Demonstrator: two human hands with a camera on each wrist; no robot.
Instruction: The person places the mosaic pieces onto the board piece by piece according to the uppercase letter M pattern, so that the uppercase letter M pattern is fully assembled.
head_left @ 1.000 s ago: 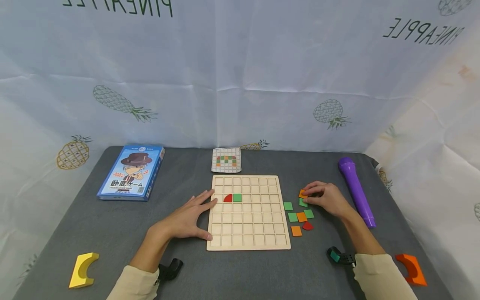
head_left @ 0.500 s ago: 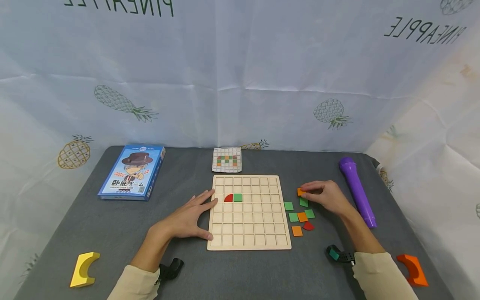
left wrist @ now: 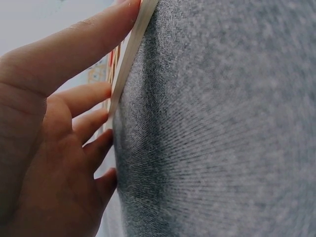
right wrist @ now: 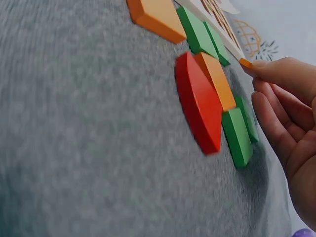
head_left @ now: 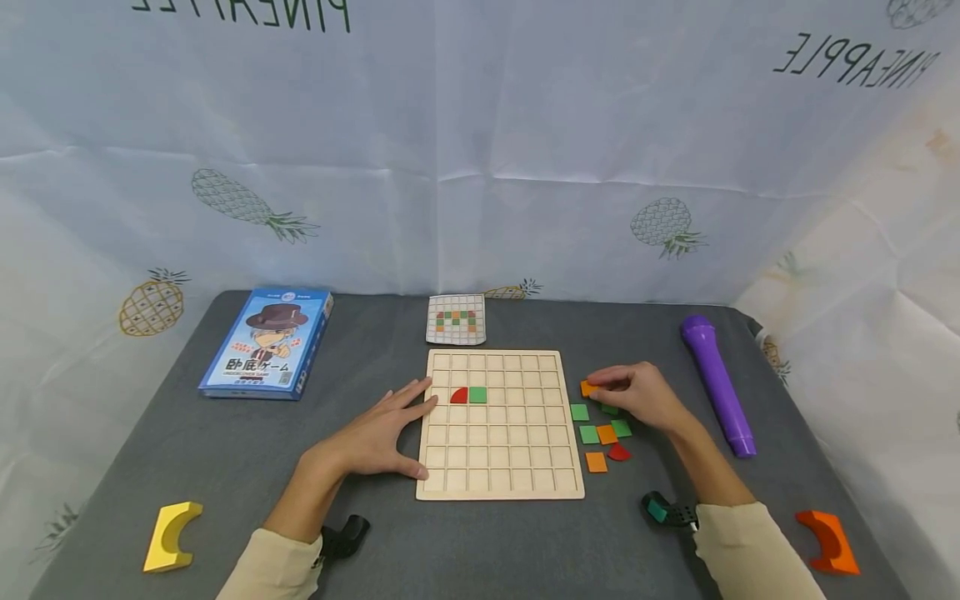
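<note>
My right hand (head_left: 643,396) pinches a small orange square tile (head_left: 587,388) between thumb and fingers, just off the right edge of the wooden grid board (head_left: 504,457). In the right wrist view only a corner of that orange tile (right wrist: 245,62) shows at the fingertips. My left hand (head_left: 367,435) rests with spread fingers along the board's left side, thumb near the lower corner. A red quarter-circle tile (head_left: 460,396) and a green square tile (head_left: 477,395) lie side by side in the grid. Green tiles (head_left: 589,435), orange tiles (head_left: 596,462) and a red tile (head_left: 618,452) lie loose to the right.
A small pattern card (head_left: 456,333) lies behind the board. A blue game box (head_left: 262,346) is at the back left, a purple microphone-shaped stick (head_left: 718,386) at the right. A yellow arch block (head_left: 168,537) and an orange arch block (head_left: 828,542) lie near the front corners.
My right hand has drawn the orange tile leftward from the loose pile toward the board, partly covering a green tile behind it. The left hand has stayed on the board.
</note>
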